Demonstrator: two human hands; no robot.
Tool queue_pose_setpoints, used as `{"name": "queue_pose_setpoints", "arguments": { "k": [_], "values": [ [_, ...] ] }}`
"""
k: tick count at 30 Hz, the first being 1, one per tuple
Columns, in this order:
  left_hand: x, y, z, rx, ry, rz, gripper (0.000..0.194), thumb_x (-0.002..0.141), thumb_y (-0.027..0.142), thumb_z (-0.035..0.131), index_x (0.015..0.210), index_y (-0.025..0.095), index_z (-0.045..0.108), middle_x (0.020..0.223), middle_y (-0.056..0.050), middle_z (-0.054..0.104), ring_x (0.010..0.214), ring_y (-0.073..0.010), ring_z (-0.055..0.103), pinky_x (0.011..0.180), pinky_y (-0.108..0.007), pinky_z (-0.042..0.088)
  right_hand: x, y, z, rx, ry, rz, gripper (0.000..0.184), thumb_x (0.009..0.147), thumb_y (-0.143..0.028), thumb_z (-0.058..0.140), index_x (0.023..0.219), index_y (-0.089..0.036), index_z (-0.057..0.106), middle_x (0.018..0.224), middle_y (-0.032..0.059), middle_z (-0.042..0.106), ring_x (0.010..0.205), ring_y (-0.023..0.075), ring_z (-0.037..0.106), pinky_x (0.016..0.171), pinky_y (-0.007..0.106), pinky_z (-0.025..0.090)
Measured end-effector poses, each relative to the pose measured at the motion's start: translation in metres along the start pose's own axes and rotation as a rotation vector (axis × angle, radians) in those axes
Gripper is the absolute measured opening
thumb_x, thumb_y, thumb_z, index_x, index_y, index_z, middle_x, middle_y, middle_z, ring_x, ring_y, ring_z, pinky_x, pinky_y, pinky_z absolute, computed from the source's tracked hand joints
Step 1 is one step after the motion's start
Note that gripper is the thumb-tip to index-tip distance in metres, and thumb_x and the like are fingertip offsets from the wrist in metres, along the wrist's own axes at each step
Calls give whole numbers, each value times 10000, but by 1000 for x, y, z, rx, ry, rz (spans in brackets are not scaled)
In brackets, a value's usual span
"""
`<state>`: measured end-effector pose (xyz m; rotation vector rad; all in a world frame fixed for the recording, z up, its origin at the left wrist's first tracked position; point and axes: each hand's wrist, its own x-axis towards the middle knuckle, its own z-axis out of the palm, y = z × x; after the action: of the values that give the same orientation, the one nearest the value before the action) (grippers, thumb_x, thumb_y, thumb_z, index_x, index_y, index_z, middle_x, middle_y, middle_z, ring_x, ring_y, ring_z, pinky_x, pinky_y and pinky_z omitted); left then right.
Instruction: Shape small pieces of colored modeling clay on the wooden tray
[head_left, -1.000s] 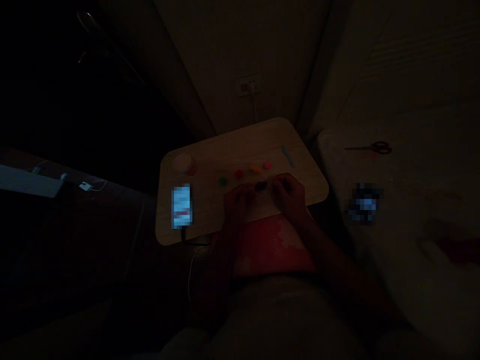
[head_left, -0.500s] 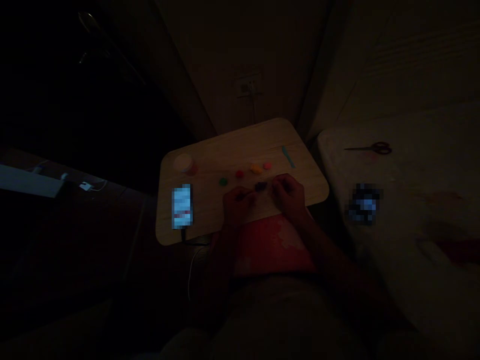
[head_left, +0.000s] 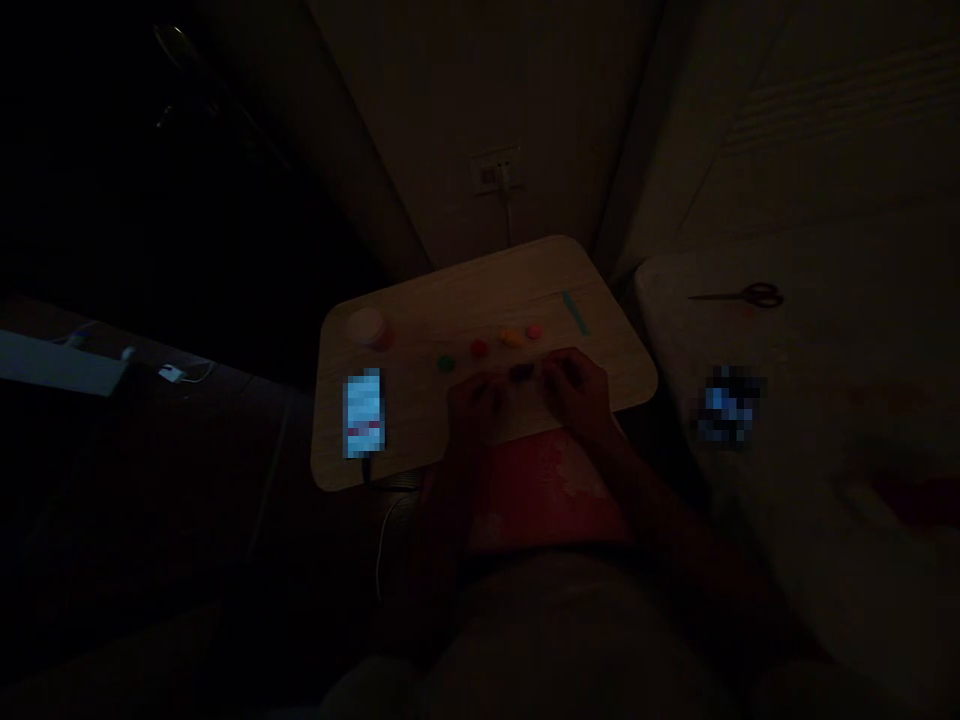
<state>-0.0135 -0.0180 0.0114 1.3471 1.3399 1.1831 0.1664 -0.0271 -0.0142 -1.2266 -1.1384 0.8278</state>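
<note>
Dim light fell on a pale worktop (head_left: 416, 405). Well left of the dark lump (head_left: 522, 371) lay a lit device (head_left: 364, 412) and a tub (head_left: 367, 328), seemingly set aside for working room. Nearer left were a green piece (head_left: 446, 363) and the left hand (head_left: 471, 405). Beyond the lump sat red (head_left: 478, 347), orange (head_left: 512, 337) and pink (head_left: 534, 331) pieces, probably spaced to separate colours. Just right, the right hand (head_left: 585, 390) rested near it. Both hands' fingers were curled; their grip could not be determined.
</note>
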Motion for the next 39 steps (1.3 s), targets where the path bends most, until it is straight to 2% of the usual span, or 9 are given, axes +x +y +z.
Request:
{"name": "queue_pose_setpoints", "arguments": {
  "k": [4,8,14,18,22,27,31,36,39],
  "values": [
    [2,-2,0,-3,4,49,153,854,287,702,863,188,818,770,-34,754,660,-147,643,608,-239,518,0,0,-1,-6,3,-21,142,932,-375,664,915,-235,679,746,-9,657,647,163,586,600,279,449],
    [2,-2,1,-19,19,105,143,863,269,699,861,189,817,830,-48,781,750,-162,697,709,-255,555,0,1,0,-11,15,-30,143,935,-377,670,912,-236,677,744,-13,647,647,164,576,611,286,444],
    [2,-3,4,-96,65,20,232,826,350,785,986,184,799,874,-66,801,746,-173,732,696,-263,579,1,-2,-1,-10,11,-78,170,986,-308,533,946,-237,683,829,22,684,747,196,626,706,328,489],
    [2,-4,5,-105,63,13,195,825,346,761,904,171,795,814,-57,792,699,-164,709,650,-251,560,3,-2,-3,-65,17,-159,244,870,-159,470,946,-233,689,815,21,651,768,206,609,739,344,478],
    [2,-5,4,-85,50,2,162,823,321,733,843,169,787,742,-27,764,649,-140,672,624,-231,525,5,0,-4,-104,40,-234,276,765,-117,444,863,-234,675,829,25,622,825,218,596,779,359,466],
    [1,-3,4,-59,54,-51,180,701,315,831,774,163,769,682,-10,736,621,-145,662,605,-239,511,7,1,-4,-139,85,-293,269,762,-105,455,851,-229,677,828,31,589,840,228,571,772,370,446],
    [1,-1,3,-32,74,-91,212,644,294,874,681,165,709,610,10,684,570,-133,626,556,-227,473,7,0,-3,-197,83,-264,232,773,-101,500,853,-225,679,835,32,590,810,223,556,762,370,449],
    [0,-5,4,-36,41,-55,248,833,359,747,677,171,704,606,0,670,550,-119,596,532,-214,453,8,-1,-1,-247,49,-241,181,807,-109,536,821,-222,677,831,34,614,792,219,555,752,370,452],
    [0,-9,4,-97,45,-51,337,942,445,636,797,171,768,621,-12,676,512,-116,563,498,-219,431,8,-2,-1,-261,42,-245,171,822,-113,536,801,-223,665,811,32,608,789,219,561,740,367,448]
  ]
}}
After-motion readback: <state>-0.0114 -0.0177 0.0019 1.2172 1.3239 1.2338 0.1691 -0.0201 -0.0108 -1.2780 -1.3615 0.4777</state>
